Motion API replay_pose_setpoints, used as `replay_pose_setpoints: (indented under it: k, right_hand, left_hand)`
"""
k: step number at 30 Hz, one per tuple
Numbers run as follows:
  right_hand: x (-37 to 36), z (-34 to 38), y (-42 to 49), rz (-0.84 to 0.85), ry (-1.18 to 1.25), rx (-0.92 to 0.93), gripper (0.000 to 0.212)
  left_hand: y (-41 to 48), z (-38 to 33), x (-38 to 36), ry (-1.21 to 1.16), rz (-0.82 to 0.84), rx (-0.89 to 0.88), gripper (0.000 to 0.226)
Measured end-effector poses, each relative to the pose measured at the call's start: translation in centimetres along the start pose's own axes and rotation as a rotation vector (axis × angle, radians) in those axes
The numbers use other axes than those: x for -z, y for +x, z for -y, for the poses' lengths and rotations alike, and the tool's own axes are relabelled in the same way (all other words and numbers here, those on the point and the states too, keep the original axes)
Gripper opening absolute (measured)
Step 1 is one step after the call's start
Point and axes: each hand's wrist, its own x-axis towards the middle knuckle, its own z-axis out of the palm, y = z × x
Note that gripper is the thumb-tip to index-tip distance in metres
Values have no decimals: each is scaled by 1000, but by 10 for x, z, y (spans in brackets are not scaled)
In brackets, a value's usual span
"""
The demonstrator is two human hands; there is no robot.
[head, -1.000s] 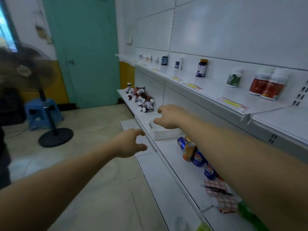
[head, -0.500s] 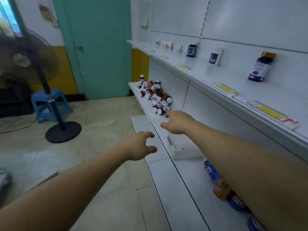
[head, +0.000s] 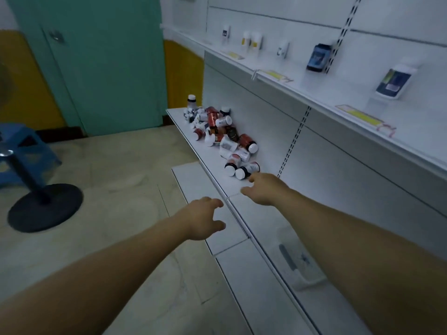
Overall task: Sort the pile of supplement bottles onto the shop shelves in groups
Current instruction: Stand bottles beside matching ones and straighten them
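Note:
A pile of supplement bottles [head: 223, 136] with white caps and red, dark and white labels lies tumbled at the far end of the middle white shelf [head: 212, 175]. My right hand [head: 264, 189] reaches over this shelf with relaxed fingers, its fingertips just short of the nearest lying bottle [head: 246, 169]. My left hand [head: 204, 221] hovers lower, over the bottom shelf's edge, fingers spread and holding nothing.
The upper shelf [head: 326, 93] carries a few standing bottles and boxes with yellow price tags. A white tray [head: 297, 262] sits on the middle shelf under my right forearm. A fan's black base [head: 44, 207] and a blue stool [head: 21, 151] stand on the floor before a teal door [head: 101, 59].
I have moved closer to the pile. Both hands have advanced toward it, and the right hand has passed beyond the white tray and nearly reaches the nearest bottle.

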Motion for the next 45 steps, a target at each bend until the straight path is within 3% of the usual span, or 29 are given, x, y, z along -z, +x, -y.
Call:
replay_pose_setpoints:
  k: [8, 20, 25, 27, 30, 32, 36, 39, 45]
  right_hand:
    - [-12, -14, 139, 42, 77, -81, 38]
    - [-87, -58, 310, 125, 213, -251, 70]
    - [-116, -64, 341, 60, 284, -349, 77]
    - [-126, -62, 347, 30, 295, -365, 70]
    - [-135, -55, 344, -57, 342, -397, 51]
    - [-139, -51, 340, -111, 390, -443, 50]
    - [-144, -42, 339, -166, 439, -608, 61]
    - [-150, -34, 340, -223, 495, -704, 56]
    - [-152, -30, 344, -242, 762, -881, 61]
  left_hand:
    - [149, 50, 33, -14, 96, -25, 63]
    - [366, 111, 23, -46, 171, -28, 71]
    - [442, 119, 0, 107, 168, -210, 86]
    - [462, 120, -9, 133, 190, -321, 89]
    - [475, 127, -18, 86, 260, -406, 71]
    - [474, 134, -18, 2, 236, -423, 59]
    - [473, 147, -13, -175, 193, -327, 51]
    - [474, 154, -15, -279, 141, -180, 48]
    - [477, 158, -22, -350, 216, -50, 39]
